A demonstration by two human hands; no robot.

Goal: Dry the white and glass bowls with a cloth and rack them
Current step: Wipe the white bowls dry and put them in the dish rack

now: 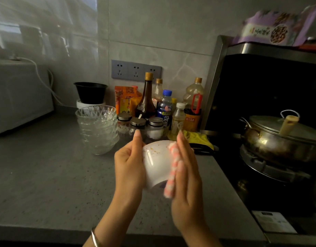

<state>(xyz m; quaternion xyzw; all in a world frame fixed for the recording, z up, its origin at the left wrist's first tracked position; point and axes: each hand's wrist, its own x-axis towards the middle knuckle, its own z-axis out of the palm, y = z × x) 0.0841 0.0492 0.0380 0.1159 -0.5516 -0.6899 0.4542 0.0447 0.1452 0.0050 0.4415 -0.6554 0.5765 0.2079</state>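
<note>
Centre frame, our left hand (130, 164) cups the likely slick, breakable white ceramic bowl (154, 166) by its wall; our flat right hand (186, 177) presses a pink-checked cloth (172, 172) on.

the bowl (156, 164) is over the counter (46, 175), held by the left hand (128, 166) on its left, with the cloth (172, 168) between its right side and the flat right hand (186, 184). behind and to the left, stacked glass bowls (97, 129) stand on the counter. the jars (137, 122) are just right of the stack, with bottles (146, 97) behind them. the microwave (19, 95) is far left, and a pot (282, 138) is on the stove (271, 168) at right.
</note>
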